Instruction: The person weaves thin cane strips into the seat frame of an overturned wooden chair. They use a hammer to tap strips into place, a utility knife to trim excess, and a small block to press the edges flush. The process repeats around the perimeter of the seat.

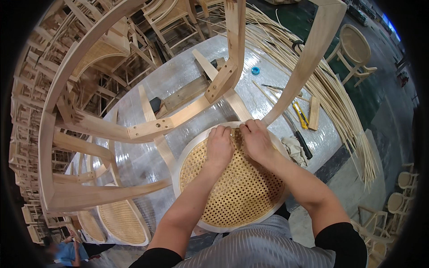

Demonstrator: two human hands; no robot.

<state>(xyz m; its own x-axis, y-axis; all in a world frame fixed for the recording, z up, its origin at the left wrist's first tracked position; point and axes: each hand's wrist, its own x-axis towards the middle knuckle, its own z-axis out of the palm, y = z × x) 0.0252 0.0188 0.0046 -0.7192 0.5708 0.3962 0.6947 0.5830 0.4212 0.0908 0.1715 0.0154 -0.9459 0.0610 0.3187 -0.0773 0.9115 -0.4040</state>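
Observation:
A wooden chair frame [149,129] lies tipped over on a plastic-covered table, its legs pointing up and away from me. Its round back, a pale rim filled with woven cane webbing [241,192], faces up close to my body. At the far side of that rim my left hand [220,145] is bent down, fingers curled together where the cane meets the wood. Right beside it, my right hand [256,142] presses its curled fingers on the same edge. Whatever the fingertips pinch there is hidden beneath them.
Right of the chair lie a yellow utility knife [300,115], a wood block [314,113], a black-handled tool [303,144], a whitish cloth [294,150] and a blue tape roll [255,70]. Long rattan strips [333,94] run along the table's right. Stacked chair frames [33,111] crowd the left; a person [71,252] is lower left.

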